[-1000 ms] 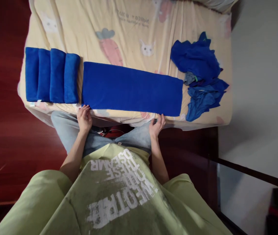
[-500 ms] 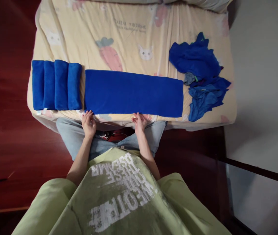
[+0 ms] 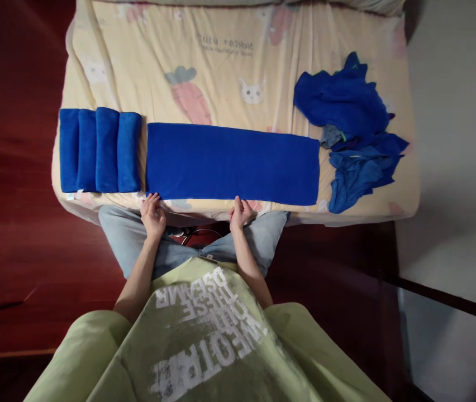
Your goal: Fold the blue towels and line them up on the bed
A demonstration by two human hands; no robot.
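Lying flat, blue cloth (image 3: pixel 233 163) stretches just beyond the left hand (image 3: pixel 153 216).

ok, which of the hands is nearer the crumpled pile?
Right. The right hand is at the near edge of the flat cloth, left of the pile. The left hand is farther off, at the cloth's near left corner.

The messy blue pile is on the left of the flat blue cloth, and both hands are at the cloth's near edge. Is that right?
Not quite: the messy blue pile is on the right of the flat blue cloth, as the head view shows. The rest is right: the left hand and the right hand are both at the cloth's near edge.
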